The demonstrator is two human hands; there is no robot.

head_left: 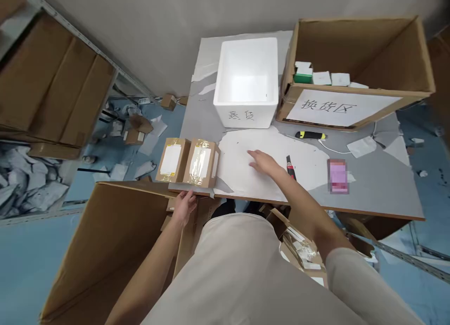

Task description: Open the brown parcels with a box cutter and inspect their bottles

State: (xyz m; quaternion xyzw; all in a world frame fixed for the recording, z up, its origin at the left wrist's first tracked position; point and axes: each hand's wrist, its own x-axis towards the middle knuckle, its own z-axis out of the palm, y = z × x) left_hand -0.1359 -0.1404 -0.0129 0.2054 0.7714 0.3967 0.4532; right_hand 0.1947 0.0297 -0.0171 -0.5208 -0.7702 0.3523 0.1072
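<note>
Over the white sheet (239, 161) on the table, my right hand (263, 162) reaches in with its fingers stretched out and nothing in them. My left hand (185, 207) is at the table's front edge, just below two taped cardboard parcels; its fingers are loosely bent and apart, with nothing visible in them. The left parcel (171, 160) and the right parcel (200, 162) stand side by side, each with a white label. A red and black box cutter (290, 168) lies to the right of my right hand, partly behind my forearm.
A white foam box (246, 114) with handwriting stands at the back. Beside it, a large carton (379, 88) holds several small boxes. A yellow and black cutter (311, 135) and a blurred pink item (338, 176) lie on the right. A big open carton (116, 240) stands lower left.
</note>
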